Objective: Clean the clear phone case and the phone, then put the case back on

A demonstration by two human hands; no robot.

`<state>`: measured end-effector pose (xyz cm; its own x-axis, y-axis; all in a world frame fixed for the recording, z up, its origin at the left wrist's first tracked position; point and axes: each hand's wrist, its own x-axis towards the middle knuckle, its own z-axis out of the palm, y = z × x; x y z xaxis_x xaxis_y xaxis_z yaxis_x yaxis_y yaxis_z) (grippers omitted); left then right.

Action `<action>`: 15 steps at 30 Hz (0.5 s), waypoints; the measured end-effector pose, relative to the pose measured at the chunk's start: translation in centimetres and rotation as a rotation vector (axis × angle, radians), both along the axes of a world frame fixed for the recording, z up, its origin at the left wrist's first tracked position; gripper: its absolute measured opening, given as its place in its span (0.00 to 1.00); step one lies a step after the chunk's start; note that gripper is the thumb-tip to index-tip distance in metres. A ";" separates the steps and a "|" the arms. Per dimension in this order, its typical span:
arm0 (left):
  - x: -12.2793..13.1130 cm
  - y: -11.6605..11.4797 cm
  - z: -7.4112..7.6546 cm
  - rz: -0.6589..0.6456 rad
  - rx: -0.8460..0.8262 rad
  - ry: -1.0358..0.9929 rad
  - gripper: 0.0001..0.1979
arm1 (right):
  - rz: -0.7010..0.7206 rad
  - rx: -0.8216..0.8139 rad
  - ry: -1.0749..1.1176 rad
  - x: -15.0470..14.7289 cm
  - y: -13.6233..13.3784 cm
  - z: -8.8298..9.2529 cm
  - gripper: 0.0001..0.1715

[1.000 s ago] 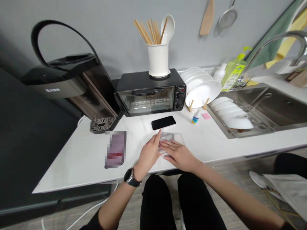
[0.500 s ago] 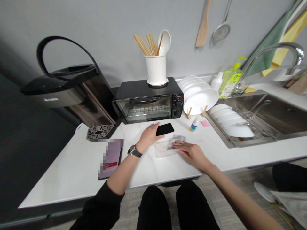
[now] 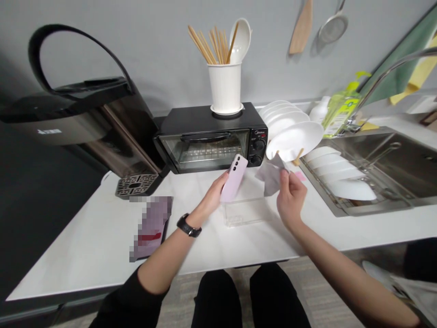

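Phone [image 3: 235, 182], one, pale lilac: being held in my left hand [image 3: 215, 189], fingers closing along its side, tilted, back and lenses facing me, in front of the oven [image 3: 205, 152]

Cloth [image 3: 272, 176], one, grey, crumpled: hanging from my right hand [image 3: 292, 198], thumb and fingers pinching its edge, well off the phone

Clear case [image 3: 247, 214], one: lying on the counter [image 3: 205, 248] below and between my hands, neither hand touching it

Progress, by my reckoning: phone and cloth are both being held, so the picking up is standing as done; phone and case are being kept separate, cloth and phone are not yet meeting, so whatever handling the cloth is serving seems to be waiting

Hard to make out: the phone's screen is facing away; my left fingertips are hiding behind it; whether its lower end is touching the case, I am not telling for certain; the cloth is blurring; the flat thing [image 3: 153, 223] at left is showing as coarse squares; the tap [image 3: 392, 68] is running out of view at right
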<state>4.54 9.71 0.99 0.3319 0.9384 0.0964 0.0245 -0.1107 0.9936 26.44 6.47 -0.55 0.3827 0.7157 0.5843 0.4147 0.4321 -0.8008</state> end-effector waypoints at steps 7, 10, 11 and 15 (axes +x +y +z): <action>1.8 -1.3 -1.8 0.040 -0.677 -0.693 0.15 | 0.551 0.159 -0.682 -2.6 5.2 -0.1 0.25; 1.1 -0.9 -2.1 0.145 -0.684 -0.772 0.14 | 0.744 0.190 -0.893 -3.0 4.2 -0.8 0.36; 0.9 -0.8 -1.9 0.142 -0.698 -0.776 0.16 | 0.813 0.242 -0.957 -3.0 3.7 -0.9 0.40; 0.0 -0.6 -0.5 0.028 -0.727 -0.770 0.28 | 0.915 0.510 -1.065 -2.7 2.5 -0.8 0.33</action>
<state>4.58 9.08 0.50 0.3978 0.8612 -0.3164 -0.6470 0.5079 0.5688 23.71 8.97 -1.36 -0.8298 0.1041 0.5483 0.1305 0.9914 0.0092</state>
